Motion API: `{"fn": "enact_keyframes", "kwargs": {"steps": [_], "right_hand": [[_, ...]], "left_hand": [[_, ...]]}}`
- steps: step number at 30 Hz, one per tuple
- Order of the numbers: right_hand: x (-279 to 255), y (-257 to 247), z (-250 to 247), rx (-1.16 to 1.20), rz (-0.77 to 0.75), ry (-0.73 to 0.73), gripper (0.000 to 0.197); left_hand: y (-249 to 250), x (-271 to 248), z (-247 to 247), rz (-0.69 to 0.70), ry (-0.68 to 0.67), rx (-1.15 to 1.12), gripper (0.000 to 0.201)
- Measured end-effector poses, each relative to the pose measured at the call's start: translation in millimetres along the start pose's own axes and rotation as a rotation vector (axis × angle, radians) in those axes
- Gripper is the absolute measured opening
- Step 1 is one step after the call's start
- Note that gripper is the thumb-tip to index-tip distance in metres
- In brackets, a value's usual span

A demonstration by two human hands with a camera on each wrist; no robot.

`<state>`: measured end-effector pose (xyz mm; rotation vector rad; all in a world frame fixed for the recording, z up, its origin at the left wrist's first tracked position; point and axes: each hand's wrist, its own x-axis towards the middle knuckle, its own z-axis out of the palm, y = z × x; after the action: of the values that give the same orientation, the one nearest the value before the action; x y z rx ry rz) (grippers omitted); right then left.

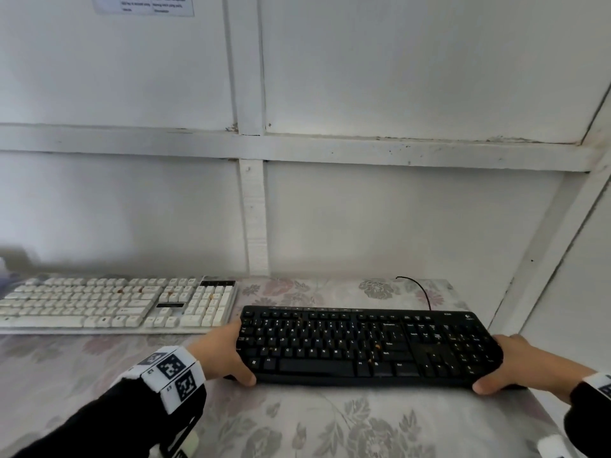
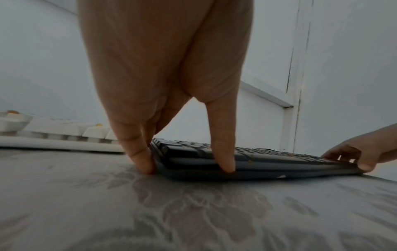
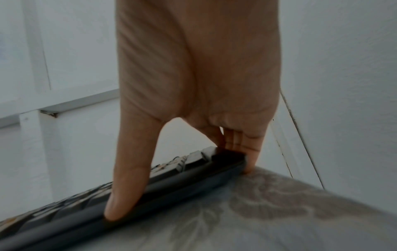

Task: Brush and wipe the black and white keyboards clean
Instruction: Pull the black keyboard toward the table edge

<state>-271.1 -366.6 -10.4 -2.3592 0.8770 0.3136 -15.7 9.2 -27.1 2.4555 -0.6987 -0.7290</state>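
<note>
A black keyboard (image 1: 363,345) with a few brown crumbs on its keys lies across the floral tablecloth (image 1: 330,424) in front of me. My left hand (image 1: 241,353) grips its left end, thumb on the front edge and fingers down the side. My right hand (image 1: 492,365) grips the right end the same way. The left wrist view shows my left hand (image 2: 187,168) on the black keyboard (image 2: 268,159), its fingertips touching the cloth. In the right wrist view my right hand (image 3: 182,191) clasps the keyboard's corner (image 3: 225,163). A white keyboard (image 1: 115,304) with orange crumbs lies at the back left.
The black keyboard's cable (image 1: 420,289) curls up behind it toward the white panelled wall (image 1: 396,209). A side wall (image 1: 568,292) stands close on the right, past the table's right edge. A blurred object (image 1: 6,262) sits at the far left.
</note>
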Motion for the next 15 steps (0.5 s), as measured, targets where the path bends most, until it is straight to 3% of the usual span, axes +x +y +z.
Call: {"fn": "enact_keyframes", "kwargs": {"steps": [7, 11, 15], "right_hand": [[-24.9, 3.8, 16.5, -0.032, -0.091, -0.042, 0.051], [-43.1, 5.1, 25.7, -0.011, -0.029, -0.029, 0.067], [-56.9, -3.5, 38.7, -0.046, -0.046, 0.006, 0.092]], "left_hand": [[-15.4, -34.6, 8.8, 0.031, 0.001, -0.071, 0.082], [-29.1, -57.4, 11.3, 0.054, -0.005, -0.112, 0.074], [-49.1, -75.1, 10.4, 0.061, -0.008, -0.164, 0.083]]}}
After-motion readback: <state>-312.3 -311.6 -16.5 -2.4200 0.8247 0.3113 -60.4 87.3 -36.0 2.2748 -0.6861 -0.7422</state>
